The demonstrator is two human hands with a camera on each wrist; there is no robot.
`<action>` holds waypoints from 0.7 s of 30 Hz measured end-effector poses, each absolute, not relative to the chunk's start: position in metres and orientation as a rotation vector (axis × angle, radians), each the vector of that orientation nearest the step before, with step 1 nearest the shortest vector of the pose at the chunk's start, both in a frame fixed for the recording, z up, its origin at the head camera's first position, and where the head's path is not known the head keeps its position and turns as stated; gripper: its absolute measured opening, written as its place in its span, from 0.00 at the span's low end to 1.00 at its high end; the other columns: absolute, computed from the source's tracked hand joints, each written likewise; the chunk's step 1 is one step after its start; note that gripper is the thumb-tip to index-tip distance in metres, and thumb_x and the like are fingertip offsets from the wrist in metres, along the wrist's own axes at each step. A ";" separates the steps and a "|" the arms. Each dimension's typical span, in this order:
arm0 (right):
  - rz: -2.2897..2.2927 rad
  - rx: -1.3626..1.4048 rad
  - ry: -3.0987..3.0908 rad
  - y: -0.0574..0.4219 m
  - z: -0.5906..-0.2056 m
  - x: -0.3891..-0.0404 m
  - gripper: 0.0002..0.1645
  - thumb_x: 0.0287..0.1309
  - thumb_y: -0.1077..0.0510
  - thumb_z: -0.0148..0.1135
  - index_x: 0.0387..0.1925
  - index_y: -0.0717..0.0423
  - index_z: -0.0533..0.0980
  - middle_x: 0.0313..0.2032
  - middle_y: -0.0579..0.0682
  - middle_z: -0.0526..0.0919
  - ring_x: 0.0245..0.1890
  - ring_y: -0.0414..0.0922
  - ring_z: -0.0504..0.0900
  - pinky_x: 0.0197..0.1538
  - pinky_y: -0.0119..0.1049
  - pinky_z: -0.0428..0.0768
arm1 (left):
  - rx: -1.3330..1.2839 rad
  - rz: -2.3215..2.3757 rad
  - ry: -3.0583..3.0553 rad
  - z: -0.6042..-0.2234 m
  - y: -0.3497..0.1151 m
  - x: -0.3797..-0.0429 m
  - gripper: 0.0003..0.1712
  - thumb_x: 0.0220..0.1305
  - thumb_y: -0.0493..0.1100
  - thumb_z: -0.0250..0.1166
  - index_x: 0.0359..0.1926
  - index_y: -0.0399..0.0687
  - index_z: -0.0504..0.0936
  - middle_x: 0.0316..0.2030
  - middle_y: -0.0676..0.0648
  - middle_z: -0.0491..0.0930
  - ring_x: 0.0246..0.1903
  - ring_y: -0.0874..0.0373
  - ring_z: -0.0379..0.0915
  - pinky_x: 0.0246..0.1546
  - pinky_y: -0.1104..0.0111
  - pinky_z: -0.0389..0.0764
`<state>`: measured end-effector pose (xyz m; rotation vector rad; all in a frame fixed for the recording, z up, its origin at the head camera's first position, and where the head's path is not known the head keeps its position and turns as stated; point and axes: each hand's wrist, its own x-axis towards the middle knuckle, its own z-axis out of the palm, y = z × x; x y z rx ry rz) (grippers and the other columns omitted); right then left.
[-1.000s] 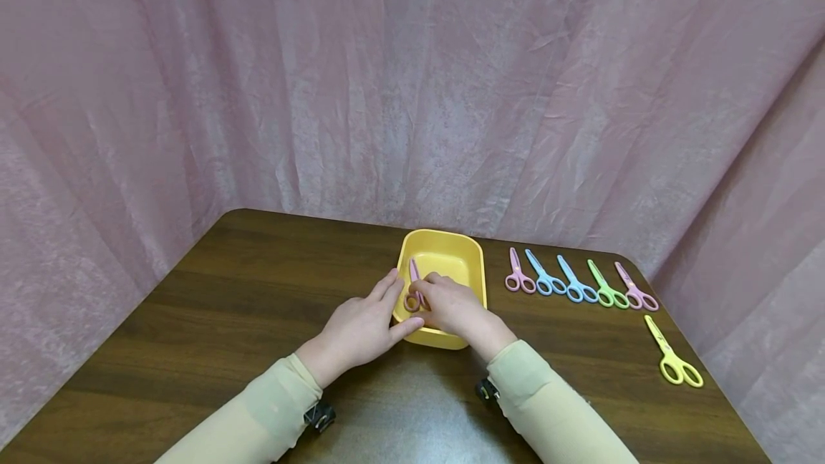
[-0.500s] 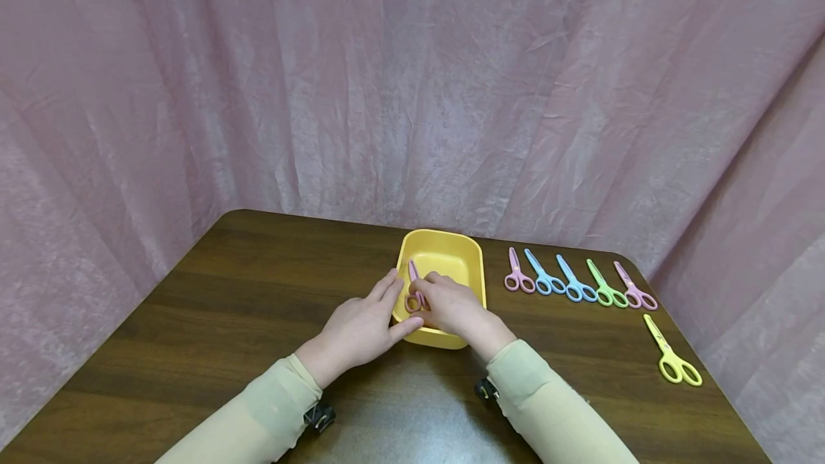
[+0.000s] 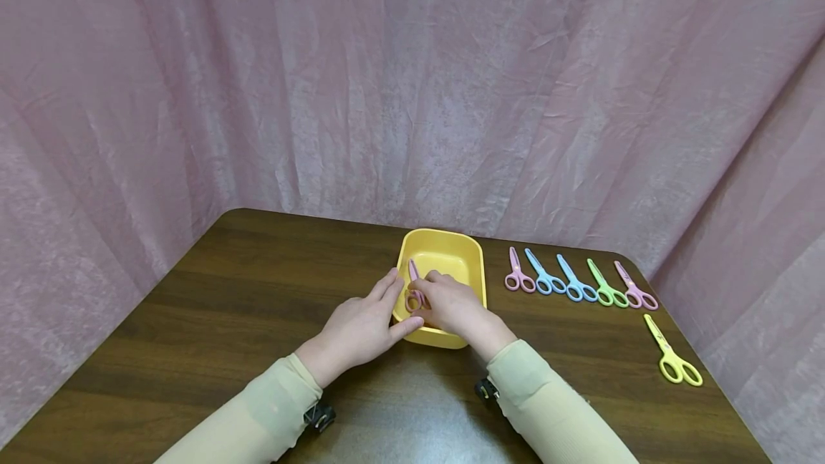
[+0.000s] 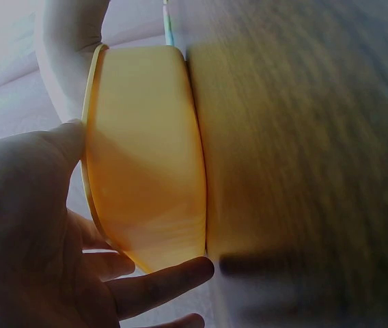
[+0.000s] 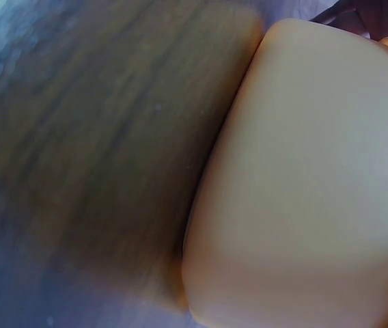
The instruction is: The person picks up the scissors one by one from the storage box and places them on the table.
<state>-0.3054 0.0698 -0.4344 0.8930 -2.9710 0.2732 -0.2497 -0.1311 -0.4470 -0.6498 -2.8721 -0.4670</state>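
Observation:
A yellow plastic box (image 3: pixel 438 242) stands on the table with pink scissors (image 3: pixel 414 271) inside, blades toward the far end. My right hand (image 3: pixel 451 308) reaches over the near right rim and grips the scissors by the handles; its fingertips are partly hidden. At the box's near left corner is my left hand (image 3: pixel 357 324), thumb on the near rim and fingers stretched along the left side. In the left wrist view, the left thumb (image 4: pixel 71 137) meets the rim while the fingers extend beside the box wall (image 4: pixel 143 150). Only the box's outer wall (image 5: pixel 303 171) fills most of the right wrist view.
Right of the box, several scissors lie in a row: pink (image 3: pixel 518 274), blue (image 3: pixel 544 276), blue (image 3: pixel 576 283), green (image 3: pixel 607 287) and pink (image 3: pixel 634 290). Yellow scissors (image 3: pixel 672 356) lie nearer the wooden table's (image 3: pixel 258 271) right edge. A pink curtain (image 3: pixel 412 92) hangs behind.

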 end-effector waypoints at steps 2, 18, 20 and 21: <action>0.268 0.889 -2.982 0.070 -0.434 -0.305 0.21 0.69 0.48 0.78 0.60 0.45 0.86 0.46 0.48 0.81 0.46 0.50 0.82 0.49 0.52 0.84 | -0.647 -0.470 -2.875 -0.447 -0.131 -0.250 0.50 0.81 0.72 0.59 0.84 0.40 0.66 0.84 0.37 0.61 0.28 0.47 0.84 0.27 0.56 0.84; 0.289 0.881 -2.966 0.069 -0.435 -0.306 0.11 0.68 0.50 0.79 0.49 0.42 0.87 0.44 0.45 0.80 0.44 0.49 0.80 0.48 0.51 0.83 | -0.650 -0.460 -2.861 -0.446 -0.131 -0.250 0.50 0.80 0.72 0.59 0.83 0.39 0.68 0.83 0.37 0.62 0.31 0.43 0.87 0.28 0.54 0.85; 0.285 0.880 -2.969 0.069 -0.435 -0.306 0.11 0.67 0.50 0.79 0.48 0.42 0.87 0.43 0.45 0.80 0.43 0.48 0.79 0.46 0.50 0.83 | -0.649 -0.464 -2.869 -0.446 -0.131 -0.250 0.50 0.80 0.72 0.59 0.84 0.39 0.67 0.83 0.37 0.62 0.30 0.44 0.86 0.28 0.55 0.85; 0.281 0.880 -2.970 0.068 -0.435 -0.306 0.11 0.67 0.50 0.79 0.47 0.42 0.86 0.43 0.45 0.79 0.42 0.48 0.79 0.46 0.50 0.82 | -0.648 -0.466 -2.873 -0.446 -0.131 -0.250 0.50 0.81 0.72 0.58 0.84 0.39 0.67 0.84 0.37 0.61 0.29 0.45 0.85 0.27 0.56 0.84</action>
